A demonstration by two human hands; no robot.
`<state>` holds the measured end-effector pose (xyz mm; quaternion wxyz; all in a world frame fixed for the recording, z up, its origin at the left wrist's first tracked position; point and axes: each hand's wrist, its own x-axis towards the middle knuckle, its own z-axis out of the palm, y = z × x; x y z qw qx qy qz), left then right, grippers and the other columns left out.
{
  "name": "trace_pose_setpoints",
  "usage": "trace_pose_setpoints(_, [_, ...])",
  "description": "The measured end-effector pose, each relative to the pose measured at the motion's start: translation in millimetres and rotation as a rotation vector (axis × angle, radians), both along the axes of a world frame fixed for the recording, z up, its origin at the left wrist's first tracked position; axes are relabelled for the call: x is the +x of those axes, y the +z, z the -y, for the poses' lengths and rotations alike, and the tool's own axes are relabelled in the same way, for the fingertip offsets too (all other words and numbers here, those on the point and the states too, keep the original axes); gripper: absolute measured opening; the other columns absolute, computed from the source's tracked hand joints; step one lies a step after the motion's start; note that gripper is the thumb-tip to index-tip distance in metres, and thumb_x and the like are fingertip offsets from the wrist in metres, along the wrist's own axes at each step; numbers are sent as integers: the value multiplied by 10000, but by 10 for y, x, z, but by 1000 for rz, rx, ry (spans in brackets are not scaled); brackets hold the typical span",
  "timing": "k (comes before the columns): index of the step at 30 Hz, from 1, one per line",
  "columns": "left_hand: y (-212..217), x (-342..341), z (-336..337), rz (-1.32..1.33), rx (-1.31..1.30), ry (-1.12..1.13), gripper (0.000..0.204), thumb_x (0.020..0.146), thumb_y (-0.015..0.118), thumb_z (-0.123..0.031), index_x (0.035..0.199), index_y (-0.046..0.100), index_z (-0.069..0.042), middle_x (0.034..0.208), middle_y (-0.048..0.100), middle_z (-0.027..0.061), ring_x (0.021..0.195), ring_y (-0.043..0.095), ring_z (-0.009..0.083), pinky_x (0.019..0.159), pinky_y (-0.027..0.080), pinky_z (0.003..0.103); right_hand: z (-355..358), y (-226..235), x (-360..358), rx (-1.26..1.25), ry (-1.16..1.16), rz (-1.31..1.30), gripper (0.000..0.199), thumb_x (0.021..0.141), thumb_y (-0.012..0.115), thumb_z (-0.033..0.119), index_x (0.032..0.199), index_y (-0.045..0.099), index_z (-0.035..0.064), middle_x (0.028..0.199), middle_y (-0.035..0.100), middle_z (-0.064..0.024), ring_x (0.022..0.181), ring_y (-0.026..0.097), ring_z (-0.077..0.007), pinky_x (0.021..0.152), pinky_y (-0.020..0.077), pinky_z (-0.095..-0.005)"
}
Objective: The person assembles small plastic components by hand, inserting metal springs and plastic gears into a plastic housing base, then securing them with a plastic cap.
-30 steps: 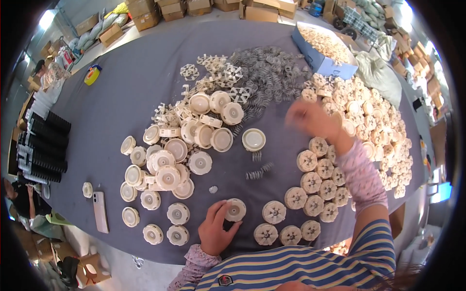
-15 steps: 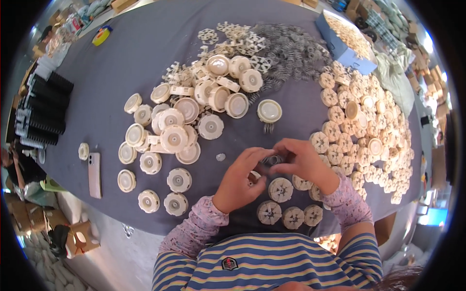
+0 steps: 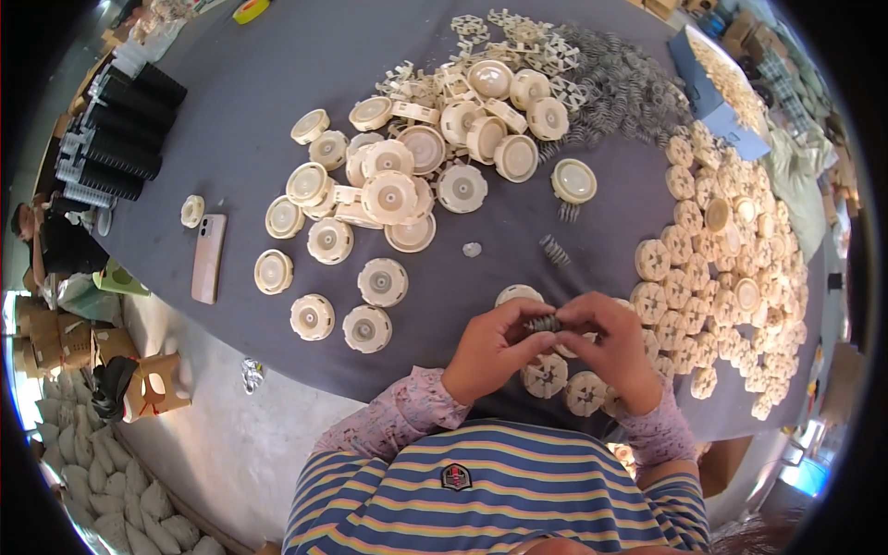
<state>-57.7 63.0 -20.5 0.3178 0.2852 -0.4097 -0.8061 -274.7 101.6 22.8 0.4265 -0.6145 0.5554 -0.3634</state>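
A dark coil spring (image 3: 544, 324) is pinched between the fingertips of my left hand (image 3: 497, 351) and my right hand (image 3: 612, 344), held close to the table's near edge. Just beyond my fingers sits a cream round part (image 3: 518, 294), partly covered by them. Below my hands are several cream wheel-like discs with slotted faces, one of them a slotted disc (image 3: 544, 376). A loose spring (image 3: 555, 250) lies on the cloth farther out. Behind it, another spring (image 3: 568, 213) touches a cream round cap (image 3: 573, 181).
Cream caps (image 3: 388, 196) are heaped left of centre, with star-shaped plastic pieces (image 3: 518, 37) and a spring pile (image 3: 620, 92) behind. Slotted discs (image 3: 680, 277) crowd the right side, near a blue box (image 3: 717, 97). A phone (image 3: 208, 259) and black stacked trays (image 3: 120, 129) are at left.
The head view has shifted, so the table's contents appear farther right and higher. My fingertips have come together around a spring. A loose spring now shows on the cloth beyond my hands.
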Motion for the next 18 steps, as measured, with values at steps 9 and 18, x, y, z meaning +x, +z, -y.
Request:
trace_pose_setpoints(9, [197,303,47,34,479,-118,290,1082,597,-316,1141,670,-41,996,724,61,786,702,164,679,602,270,-216,189,100,-440,150,-123,426,835,832,-12,1244,734,54,1141,687,-126,927,730,-246,743,604,-324])
trace_pose_setpoints(18, [160,297,513,581,-721,201,344,905,728,-18,1236,634,-34,1097,665,91,917,661,214,742,519,287,25,36,180,-164,89,-133,296,856,794,-33,1133,713,35,1140,653,-113,989,711,-262,832,598,-353])
